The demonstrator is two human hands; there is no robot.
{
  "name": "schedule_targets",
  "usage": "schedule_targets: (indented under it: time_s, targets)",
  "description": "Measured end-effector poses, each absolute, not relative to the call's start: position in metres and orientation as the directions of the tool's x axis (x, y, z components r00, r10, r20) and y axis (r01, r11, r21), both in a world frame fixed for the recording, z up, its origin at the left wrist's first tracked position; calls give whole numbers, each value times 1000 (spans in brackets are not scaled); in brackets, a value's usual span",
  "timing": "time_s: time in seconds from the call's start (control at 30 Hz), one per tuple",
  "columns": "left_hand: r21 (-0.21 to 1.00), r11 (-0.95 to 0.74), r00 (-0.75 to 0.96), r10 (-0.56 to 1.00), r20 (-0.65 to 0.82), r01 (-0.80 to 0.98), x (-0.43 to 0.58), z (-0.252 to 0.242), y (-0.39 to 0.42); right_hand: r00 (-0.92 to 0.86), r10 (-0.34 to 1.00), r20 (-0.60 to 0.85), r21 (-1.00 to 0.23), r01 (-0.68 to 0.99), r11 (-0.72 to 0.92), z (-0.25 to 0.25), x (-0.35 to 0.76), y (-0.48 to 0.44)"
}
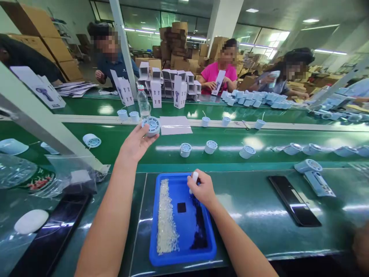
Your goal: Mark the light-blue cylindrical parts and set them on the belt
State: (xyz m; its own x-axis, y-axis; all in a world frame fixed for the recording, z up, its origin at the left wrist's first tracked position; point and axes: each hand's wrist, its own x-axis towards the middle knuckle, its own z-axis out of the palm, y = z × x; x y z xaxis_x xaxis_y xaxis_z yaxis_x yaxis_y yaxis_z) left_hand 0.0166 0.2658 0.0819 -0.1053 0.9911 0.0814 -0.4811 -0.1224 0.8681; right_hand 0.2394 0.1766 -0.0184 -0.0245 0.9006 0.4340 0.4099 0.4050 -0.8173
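Left hand (137, 143): stretched out over the green belt (288, 135), left of centre. Fingers are curled round the rim of a round pale-blue grille part (152, 126), so it's closed on the part. Can't tell if the part is clear of the belt.

Right hand (204, 189): near, over the far right corner of the blue tray (153, 254). Fingers are pinched tight on a small white stick (195, 178), with the upper end poking out above the fist and the lower end aimed into the tray.

Tray sits on the near counter (253, 231), centre. Inside:
- band of clear granular bits (165, 219) down the left side
- small black square (181, 207) in the middle
- dark strip (199, 227) down the right side

Around:
- row of similar round parts (211, 146) on the belt, right of the left hand
- white sheet (175, 125) just right of the held part
- water bottle (143, 102) just beyond the held part
- black slab (294, 200) on the counter right of the tray, well apart
- pale-blue fan body (314, 176) further right of the slab
- clear plastic bag (72, 175) and white oval pad (31, 221), near left

Far side: people at the far counter, one in a pink top (218, 73) holding a white box (218, 81).
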Motion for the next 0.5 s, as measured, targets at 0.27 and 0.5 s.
schedule_targets:
  time_s: [0.27, 0.5]
  targets:
    - [795, -53, -31, 999, 43, -604, 7, 98, 271, -7, 893, 451, -784, 475, 399, -20, 238, 176]
    - [784, -60, -112, 994, -12, -618, 5, 86, 283, 88, 889, 448, -808, 466, 361, -25, 241, 175]
